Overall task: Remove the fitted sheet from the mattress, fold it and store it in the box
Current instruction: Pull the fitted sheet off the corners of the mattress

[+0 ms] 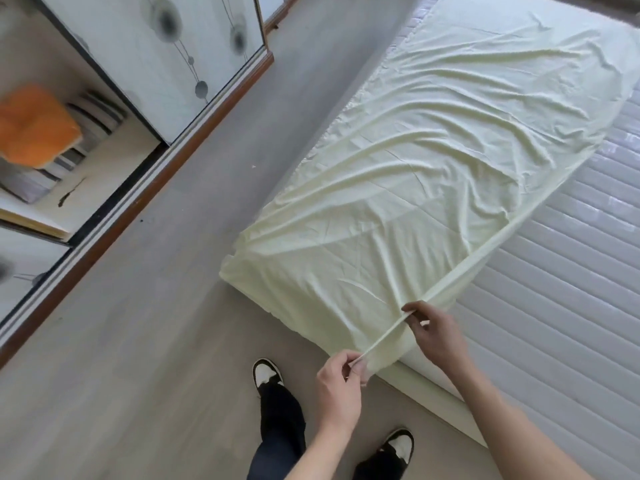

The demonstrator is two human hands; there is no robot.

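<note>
Both hands pinch the elastic hem of the pale yellow fitted sheet, drawing it into a taut band between them. From the head camera, the left hand has its thumb and forefinger closed on the band's lower end, out past the mattress's near edge and above the floor; the right hand pinches the same band farther up, with curled fingers over the near corner of the sheet.

That sheet lies rumpled along the left half of the mattress — its right-hand hem is off the far side and runs as a folded edge diagonally across the top, leaving the white quilted surface bare to the right. Its left side hangs over the mattress edge.

Below the hands, the person's dark trousers and two black-and-white shoes stand on grey flooring. At left is a wardrobe with a patterned sliding door — partly open on shelves holding an orange cushion and striped bedding.
</note>
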